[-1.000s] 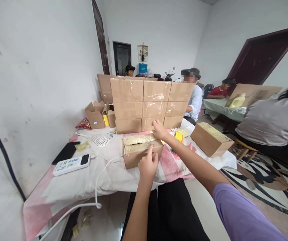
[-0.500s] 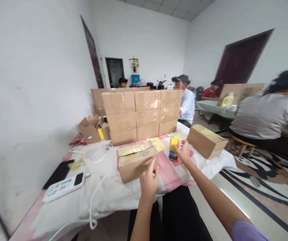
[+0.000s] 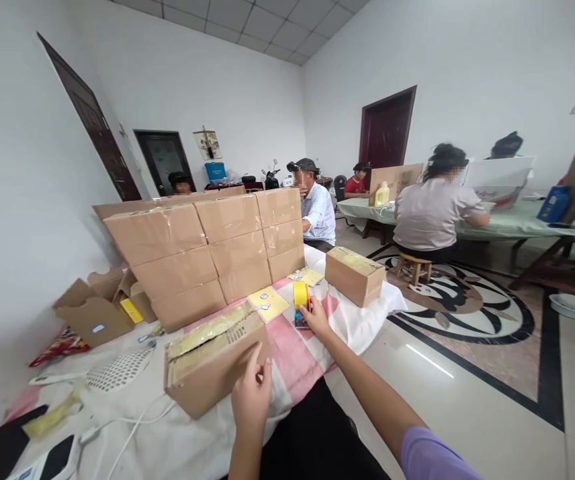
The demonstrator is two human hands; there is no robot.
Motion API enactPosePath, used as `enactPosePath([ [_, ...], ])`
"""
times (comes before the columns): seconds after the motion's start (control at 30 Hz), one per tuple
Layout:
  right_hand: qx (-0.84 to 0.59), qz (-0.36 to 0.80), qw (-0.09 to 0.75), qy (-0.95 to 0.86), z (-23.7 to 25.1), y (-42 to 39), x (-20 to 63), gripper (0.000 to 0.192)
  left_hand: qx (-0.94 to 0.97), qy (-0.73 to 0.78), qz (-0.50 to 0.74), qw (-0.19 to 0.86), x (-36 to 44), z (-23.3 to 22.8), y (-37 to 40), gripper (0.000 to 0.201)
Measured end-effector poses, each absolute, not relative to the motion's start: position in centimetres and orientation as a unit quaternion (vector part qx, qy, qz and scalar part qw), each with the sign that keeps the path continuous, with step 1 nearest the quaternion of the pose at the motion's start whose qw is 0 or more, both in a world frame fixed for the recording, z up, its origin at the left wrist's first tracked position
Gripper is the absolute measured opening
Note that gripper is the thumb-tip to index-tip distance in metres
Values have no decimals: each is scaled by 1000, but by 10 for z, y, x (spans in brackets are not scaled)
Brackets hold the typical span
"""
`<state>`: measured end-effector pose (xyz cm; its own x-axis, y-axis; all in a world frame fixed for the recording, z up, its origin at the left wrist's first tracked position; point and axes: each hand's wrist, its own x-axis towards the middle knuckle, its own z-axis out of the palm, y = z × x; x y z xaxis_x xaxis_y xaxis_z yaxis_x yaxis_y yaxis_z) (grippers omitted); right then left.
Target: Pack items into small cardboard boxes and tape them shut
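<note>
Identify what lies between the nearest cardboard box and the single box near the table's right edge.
The head view shows the tape dispenser, the right hand on it, pink-and-white tablecloth and, farther back, yellow sheets.

Wooden stool (image 3: 414,259) on patterned floor (image 3: 495,321), blue bin (image 3: 215,171), hanging scroll (image 3: 206,143)

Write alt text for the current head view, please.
The right hand touches a yellow-and-orange tape dispenser; the left hand is by a taped brown rectangular cardboard box. Behind, brown cardboard boxes are stacked three high.
</note>
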<state>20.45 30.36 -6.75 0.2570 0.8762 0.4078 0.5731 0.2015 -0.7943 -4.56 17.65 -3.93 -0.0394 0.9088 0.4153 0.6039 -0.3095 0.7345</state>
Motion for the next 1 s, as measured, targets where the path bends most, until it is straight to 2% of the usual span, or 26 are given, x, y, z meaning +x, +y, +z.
enactPosePath([
  [0.2, -602, 169, 554, -549, -75, 309, 205, 19, 675, 566, 436, 183, -43, -48, 180, 47],
  [0.37, -584, 194, 584, -529, -74, 309, 205, 25, 686, 572, 415, 173, -42, -44, 178, 22],
  [0.67, -566, 253, 596, -510, -80, 316, 211, 44, 668, 605, 397, 175, -44, -36, 173, 12],
  [1.0, -571, 258, 606, -490, -73, 310, 207, 36, 661, 590, 438, 156, -63, -38, 178, 33],
])
